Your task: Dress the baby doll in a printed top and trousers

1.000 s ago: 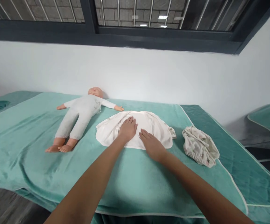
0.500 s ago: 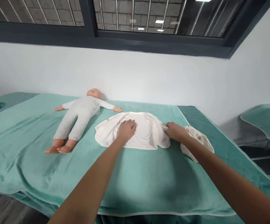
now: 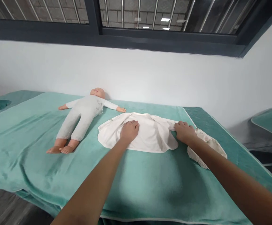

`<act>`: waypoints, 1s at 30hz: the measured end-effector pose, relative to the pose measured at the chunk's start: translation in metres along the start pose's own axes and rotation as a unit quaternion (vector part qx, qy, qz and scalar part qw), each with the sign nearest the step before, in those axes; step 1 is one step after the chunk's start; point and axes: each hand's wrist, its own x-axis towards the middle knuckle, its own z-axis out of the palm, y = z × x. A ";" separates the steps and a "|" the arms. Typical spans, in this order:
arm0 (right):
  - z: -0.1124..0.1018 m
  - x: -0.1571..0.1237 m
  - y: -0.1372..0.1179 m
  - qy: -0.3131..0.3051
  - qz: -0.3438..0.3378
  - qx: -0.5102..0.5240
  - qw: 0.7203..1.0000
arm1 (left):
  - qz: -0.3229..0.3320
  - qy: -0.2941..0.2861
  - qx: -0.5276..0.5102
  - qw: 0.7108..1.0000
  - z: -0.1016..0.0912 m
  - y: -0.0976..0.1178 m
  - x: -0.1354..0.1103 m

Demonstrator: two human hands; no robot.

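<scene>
A white baby shirt [image 3: 147, 134] lies spread on the green cover, its lower edge towards me. My left hand [image 3: 129, 131] rests flat on the shirt, left of its middle, fingers stretched out. At the right side, my right hand [image 3: 184, 132] is closed on the end of the shirt's sleeve [image 3: 172, 124], which is drawn out to the right. Just beyond that hand lies a crumpled white patterned cloth item [image 3: 211, 145], partly hidden by my right forearm. A baby doll [image 3: 84, 112] in a white suit lies on its back to the left.
The green cover [image 3: 150, 187] drapes over the table's front edge. Behind the table rises a white wall [image 3: 150, 78] with a dark window frame [image 3: 126, 39] above it. Another green-covered surface [image 3: 270, 123] stands at the far right.
My right hand has moved right, and the sleeve is now pulled out straighter from the shirt. My left hand stays on the shirt. The view has shifted slightly.
</scene>
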 end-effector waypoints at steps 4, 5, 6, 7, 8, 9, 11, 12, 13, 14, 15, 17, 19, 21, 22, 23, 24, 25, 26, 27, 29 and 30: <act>-0.010 0.008 -0.035 0.041 -0.053 0.074 0.995 | -0.004 0.004 0.008 1.000 0.000 0.001 0.001; -0.013 0.012 -0.049 0.070 -0.075 0.119 0.988 | -0.005 0.007 0.011 1.000 -0.001 0.002 0.000; -0.015 0.016 -0.065 0.100 -0.093 0.163 0.977 | -0.008 0.012 0.015 1.000 -0.002 0.003 0.000; -0.017 0.020 -0.082 0.113 -0.115 0.196 0.967 | -0.012 0.018 0.019 1.000 -0.002 0.003 -0.001; -0.016 0.024 -0.099 0.108 -0.136 0.216 0.961 | -0.019 0.026 0.024 0.999 -0.003 0.004 -0.002; -0.014 0.028 -0.115 0.089 -0.146 0.226 0.959 | -0.028 0.036 0.031 0.998 -0.004 0.004 -0.003; -0.005 0.036 -0.143 0.054 -0.139 0.229 0.962 | -0.053 0.057 0.045 0.996 -0.007 0.004 -0.005; 0.000 0.041 -0.153 0.043 -0.129 0.229 0.964 | -0.066 0.066 0.051 0.994 -0.008 0.004 -0.006; 0.006 0.045 -0.160 0.035 -0.115 0.228 0.966 | -0.078 0.074 0.056 0.993 -0.009 0.004 -0.007; 0.011 0.049 -0.165 0.031 -0.101 0.226 0.968 | -0.087 0.080 0.060 0.991 -0.010 0.003 -0.008; 0.016 0.053 -0.167 0.028 -0.088 0.226 0.970 | -0.093 0.083 0.061 0.990 -0.010 0.003 -0.008; 0.021 0.060 -0.168 0.026 -0.065 0.223 0.972 | -0.100 0.088 0.060 0.989 -0.011 0.005 -0.010; 0.023 0.065 -0.166 0.029 -0.050 0.221 0.974 | -0.104 0.093 0.056 0.989 -0.013 0.006 -0.013; 0.023 0.066 -0.164 0.034 -0.039 0.217 0.975 | -0.099 0.102 0.041 0.989 -0.016 0.006 -0.018; 0.023 0.066 -0.164 0.038 -0.034 0.214 0.975 | -0.086 0.110 0.028 0.990 -0.019 0.004 -0.023; 0.024 0.065 -0.164 0.043 -0.032 0.212 0.976 | -0.064 0.120 0.014 0.991 -0.024 0.000 -0.028; 0.024 0.065 -0.164 0.049 -0.029 0.209 0.976 | -0.037 0.130 0.003 0.991 -0.030 -0.007 -0.034; 0.025 0.064 -0.165 0.054 -0.027 0.207 0.976 | -0.012 0.140 -0.003 0.990 -0.036 -0.016 -0.040; 0.026 0.064 -0.165 0.060 -0.026 0.206 0.976 | 0.002 0.152 0.000 0.988 -0.043 -0.027 -0.045; 0.027 0.064 -0.165 0.064 -0.026 0.204 0.976 | -0.007 0.161 0.011 0.987 -0.051 -0.041 -0.051; 0.028 0.064 -0.164 0.070 -0.030 0.203 0.976 | -0.126 0.230 0.017 0.965 -0.066 -0.071 -0.059; 0.028 0.064 -0.164 0.071 -0.035 0.201 0.976 | -0.199 0.268 0.011 0.943 -0.073 -0.087 -0.061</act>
